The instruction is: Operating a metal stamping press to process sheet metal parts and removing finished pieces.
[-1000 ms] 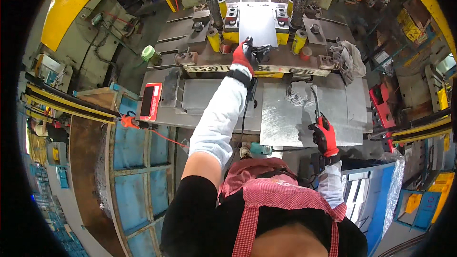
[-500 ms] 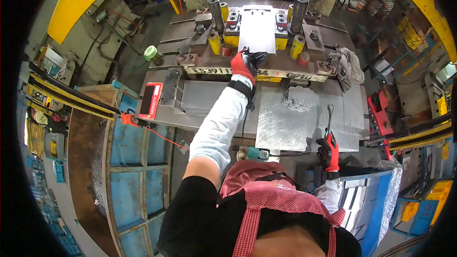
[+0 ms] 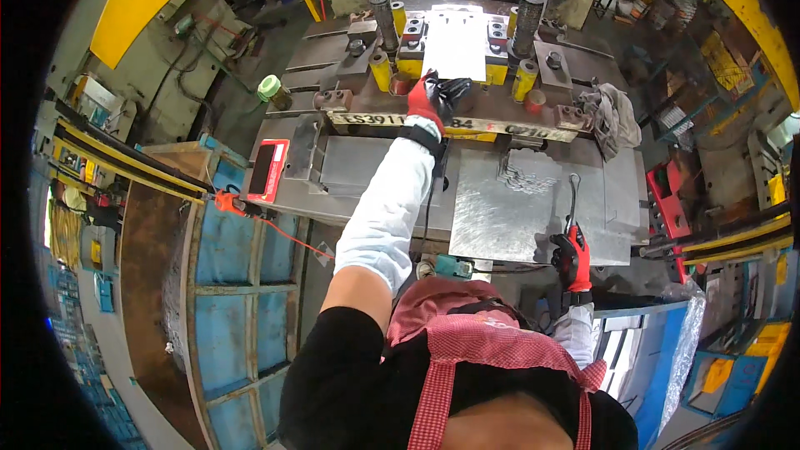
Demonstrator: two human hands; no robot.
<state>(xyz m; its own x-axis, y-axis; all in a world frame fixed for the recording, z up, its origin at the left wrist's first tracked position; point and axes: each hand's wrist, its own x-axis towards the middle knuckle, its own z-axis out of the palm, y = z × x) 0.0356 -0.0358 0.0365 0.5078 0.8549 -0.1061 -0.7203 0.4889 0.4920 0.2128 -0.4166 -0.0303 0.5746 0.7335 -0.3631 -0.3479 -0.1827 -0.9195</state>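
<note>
A bright flat metal sheet [image 3: 454, 46] lies on the press die [image 3: 408, 50] between yellow-and-black posts. My left hand [image 3: 435, 98], in a red and black glove, is at the sheet's near edge, its thumb and fingers apart and touching or nearly touching that edge. Lower right, my right hand [image 3: 572, 260], gloved alike, is closed around the handle of a slim metal tool [image 3: 573, 196] with a curved tip, too thin to name surely. That tool extends over a large grey metal plate [image 3: 500, 221]. A small pile of thin metal pieces [image 3: 527, 177] rests on the plate.
A red-framed dark panel [image 3: 268, 170] lies left on the bench. A grey rag [image 3: 610, 117] drapes over the die's right corner. Red toolbox-like metal [image 3: 669, 210] stands right. A blue partitioned bin [image 3: 229, 292] is at left, and a green-capped bottle [image 3: 271, 90] stands farther back.
The sheet has slid slightly away from me, deeper into the die, and my left hand has moved forward with it. My right hand and its tool have barely shifted.
</note>
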